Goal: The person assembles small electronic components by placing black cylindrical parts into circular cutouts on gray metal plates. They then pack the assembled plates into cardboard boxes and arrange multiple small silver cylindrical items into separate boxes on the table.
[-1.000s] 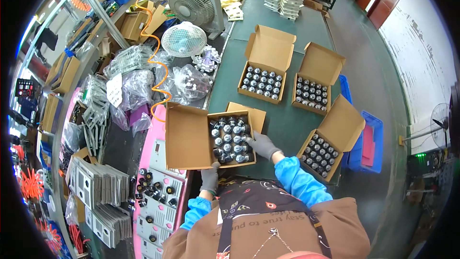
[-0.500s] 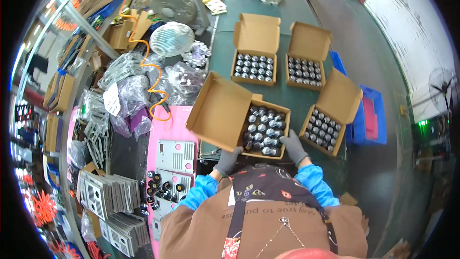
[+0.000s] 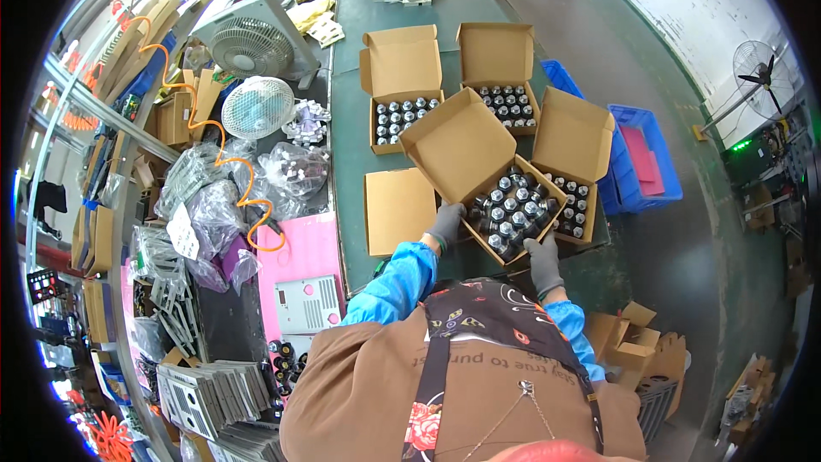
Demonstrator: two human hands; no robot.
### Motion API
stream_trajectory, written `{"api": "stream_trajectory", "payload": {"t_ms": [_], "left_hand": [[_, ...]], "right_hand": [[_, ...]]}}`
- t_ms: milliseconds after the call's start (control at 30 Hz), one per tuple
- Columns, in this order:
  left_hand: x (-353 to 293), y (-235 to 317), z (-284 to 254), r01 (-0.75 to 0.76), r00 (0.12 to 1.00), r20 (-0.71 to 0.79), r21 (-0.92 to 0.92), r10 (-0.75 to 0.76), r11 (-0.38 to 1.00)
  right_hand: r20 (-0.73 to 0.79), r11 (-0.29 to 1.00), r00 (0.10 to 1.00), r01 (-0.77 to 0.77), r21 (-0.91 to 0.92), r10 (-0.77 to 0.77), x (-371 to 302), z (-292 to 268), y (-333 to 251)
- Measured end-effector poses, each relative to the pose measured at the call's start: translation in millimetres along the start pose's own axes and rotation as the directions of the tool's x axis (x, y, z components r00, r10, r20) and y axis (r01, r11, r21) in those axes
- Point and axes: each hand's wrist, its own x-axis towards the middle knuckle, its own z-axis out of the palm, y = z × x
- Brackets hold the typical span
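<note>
An open cardboard box [image 3: 472, 139] filled with shiny black-and-silver knob-like parts [image 3: 511, 210] is turned askew in front of me. My left hand [image 3: 446, 226], in a grey glove, grips its near left side by the lid hinge. At the near right corner my gloved right hand [image 3: 544, 263] holds the box wall. The held box overlaps another open box [image 3: 575, 130] of similar parts on the right, hiding part of its contents. To the left of my left hand a flat cardboard box or lid [image 3: 400, 209] lies on the green table [image 3: 355, 120].
Two more open boxes [image 3: 402, 60] of parts stand farther back. Blue bins [image 3: 654, 192] sit beyond the table's right edge. Fans [image 3: 256, 108], plastic-wrapped parts [image 3: 295, 169] and an orange coiled hose [image 3: 224, 154] occupy the left. Cartons [image 3: 629, 342] stand low on the right.
Both hands have carried the filled box to the right and turned it, its near edge now slanting. The flat cardboard piece at left has come into sight. My view has shifted right.
</note>
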Motion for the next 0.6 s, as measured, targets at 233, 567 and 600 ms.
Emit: {"api": "stream_trajectory", "payload": {"t_ms": [233, 567, 600], "left_hand": [[3.9, -33.7, -69.8, 0.093, 0.962, -0.257, 0.006, -0.088, 0.996], [-54.9, 50.0, -76.3, -0.096, 0.977, -0.152, 0.312, 0.149, 0.945], [-57.5, 53.0, -74.8, -0.058, 0.978, -0.169, 0.351, 0.124, 0.935]], "right_hand": [[0.122, 0.999, 0.991, -0.048, -0.014, 0.05, 3.3, 42.8, 15.3], [0.201, 0.976, 0.967, -0.122, -0.182, 0.159, 12.9, 75.1, 47.5], [0.18, 0.958, 0.97, -0.11, -0.266, 0.162, 13.1, 75.9, 44.9]]}}
